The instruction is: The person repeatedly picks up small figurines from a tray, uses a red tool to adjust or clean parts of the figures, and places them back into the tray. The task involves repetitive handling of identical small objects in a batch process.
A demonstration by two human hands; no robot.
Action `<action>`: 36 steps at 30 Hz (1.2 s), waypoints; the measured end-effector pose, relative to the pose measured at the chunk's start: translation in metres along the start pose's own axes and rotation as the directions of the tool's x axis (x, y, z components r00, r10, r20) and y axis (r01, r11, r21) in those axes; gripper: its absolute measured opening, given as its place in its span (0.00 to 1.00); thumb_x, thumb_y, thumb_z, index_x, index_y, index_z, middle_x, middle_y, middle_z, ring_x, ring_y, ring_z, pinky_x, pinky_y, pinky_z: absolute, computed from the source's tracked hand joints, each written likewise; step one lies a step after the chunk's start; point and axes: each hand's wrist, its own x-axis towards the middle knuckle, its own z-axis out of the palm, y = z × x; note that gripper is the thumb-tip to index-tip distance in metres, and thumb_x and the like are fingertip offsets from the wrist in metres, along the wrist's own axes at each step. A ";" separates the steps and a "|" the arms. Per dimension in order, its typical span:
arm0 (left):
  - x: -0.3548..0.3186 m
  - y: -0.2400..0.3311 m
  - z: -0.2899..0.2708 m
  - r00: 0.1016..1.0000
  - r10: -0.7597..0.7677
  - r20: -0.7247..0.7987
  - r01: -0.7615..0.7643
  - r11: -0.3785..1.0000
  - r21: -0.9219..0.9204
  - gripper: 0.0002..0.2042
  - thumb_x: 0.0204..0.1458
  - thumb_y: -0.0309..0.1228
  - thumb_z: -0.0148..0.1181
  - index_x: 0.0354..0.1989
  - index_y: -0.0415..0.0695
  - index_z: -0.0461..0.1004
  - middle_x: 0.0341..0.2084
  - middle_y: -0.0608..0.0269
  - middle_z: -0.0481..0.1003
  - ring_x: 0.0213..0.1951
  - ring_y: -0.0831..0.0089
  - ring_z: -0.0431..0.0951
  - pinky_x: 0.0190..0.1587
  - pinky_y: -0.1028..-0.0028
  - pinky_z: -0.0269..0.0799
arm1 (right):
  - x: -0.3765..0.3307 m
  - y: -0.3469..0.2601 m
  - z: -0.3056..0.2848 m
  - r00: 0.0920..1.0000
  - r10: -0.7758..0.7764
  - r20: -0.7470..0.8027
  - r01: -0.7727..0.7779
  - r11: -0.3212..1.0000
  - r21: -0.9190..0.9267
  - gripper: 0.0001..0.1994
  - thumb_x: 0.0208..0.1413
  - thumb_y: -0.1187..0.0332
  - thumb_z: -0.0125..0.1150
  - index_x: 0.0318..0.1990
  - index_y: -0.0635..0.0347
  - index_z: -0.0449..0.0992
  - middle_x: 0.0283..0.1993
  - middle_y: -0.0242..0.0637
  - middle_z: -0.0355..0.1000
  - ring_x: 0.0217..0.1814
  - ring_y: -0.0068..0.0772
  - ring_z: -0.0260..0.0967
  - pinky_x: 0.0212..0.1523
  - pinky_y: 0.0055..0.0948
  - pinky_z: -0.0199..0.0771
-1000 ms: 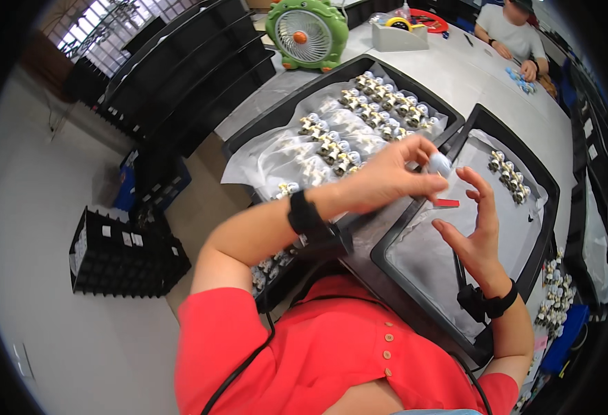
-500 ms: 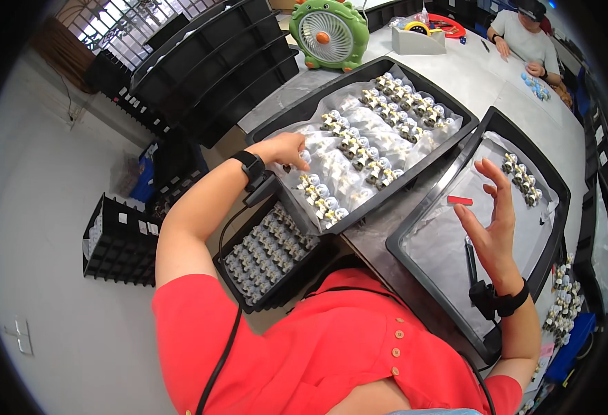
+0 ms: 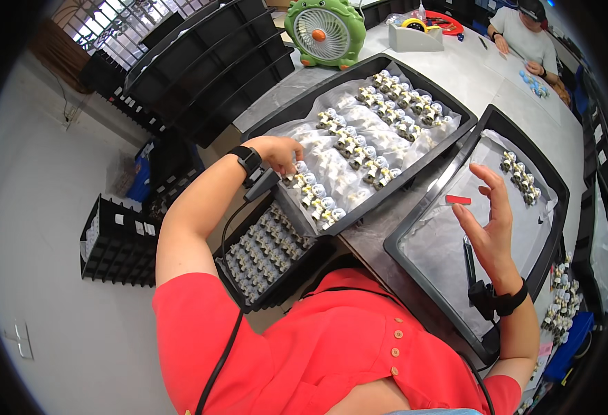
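My left hand (image 3: pixel 276 152) reaches into the near left corner of a black tray (image 3: pixel 442 142) lined with translucent sheeting. Its fingers are pinched down on a small figurine (image 3: pixel 289 181) at the end of a row, partly hidden under the fingertips. More small figurines (image 3: pixel 315 196) with clear round heads, white and yellow bodies and dark bases stand in rows there, some covered by the sheeting. Over a second black tray (image 3: pixel 414 266) on the right, my right hand (image 3: pixel 492 228) hovers open, thumb and fingers apart and holding nothing.
In the right tray lie a red strip (image 3: pixel 458 200), a dark slim tool (image 3: pixel 470 261) and one row of figurines (image 3: pixel 521 178). A lower crate (image 3: pixel 259 256) holds more pieces. Stacked black crates (image 3: pixel 207 69), a green fan (image 3: pixel 324 33) and a tape dispenser (image 3: pixel 416 38) stand beyond; a co-worker (image 3: pixel 525 41) sits far right.
My left hand has shifted slightly down and its fingers have turned downward onto the row's end, where the figurines now show more. My right hand stays open in about the same place.
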 end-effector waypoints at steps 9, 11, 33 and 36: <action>-0.012 -0.004 -0.002 0.995 0.100 -0.025 -0.096 0.987 0.125 0.24 0.39 0.27 0.66 0.49 0.42 0.69 0.29 0.60 0.76 0.30 0.72 0.77 0.30 0.71 0.73 | 0.000 0.005 0.006 0.999 -0.023 0.040 0.020 0.997 0.078 0.26 0.44 0.74 0.64 0.54 0.57 0.66 0.53 0.41 0.64 0.54 0.40 0.61 0.46 0.30 0.70; -0.015 0.006 -0.007 0.962 0.224 -0.153 -0.176 0.944 0.279 0.25 0.39 0.28 0.66 0.49 0.42 0.70 0.32 0.57 0.75 0.33 0.69 0.77 0.34 0.70 0.73 | 0.000 0.006 0.005 0.999 0.001 0.039 -0.004 0.997 0.082 0.24 0.45 0.73 0.64 0.53 0.56 0.67 0.53 0.41 0.65 0.54 0.40 0.61 0.45 0.30 0.71; -0.058 0.224 0.126 0.334 0.943 0.012 -0.904 0.324 -0.281 0.16 0.54 0.30 0.58 0.49 0.39 0.70 0.37 0.58 0.76 0.41 0.72 0.75 0.47 0.73 0.69 | 0.036 0.224 -0.047 0.888 0.460 -0.007 -0.318 0.602 -0.733 0.24 0.38 0.70 0.65 0.48 0.61 0.69 0.49 0.47 0.65 0.52 0.52 0.63 0.53 0.42 0.66; -0.064 0.223 0.122 0.309 0.951 0.016 -0.908 0.300 -0.291 0.16 0.54 0.30 0.58 0.50 0.38 0.69 0.38 0.57 0.75 0.41 0.71 0.75 0.47 0.72 0.69 | 0.037 0.231 -0.040 0.878 0.479 -0.006 -0.338 0.610 -0.716 0.26 0.37 0.70 0.65 0.49 0.61 0.68 0.49 0.51 0.64 0.53 0.54 0.63 0.54 0.42 0.66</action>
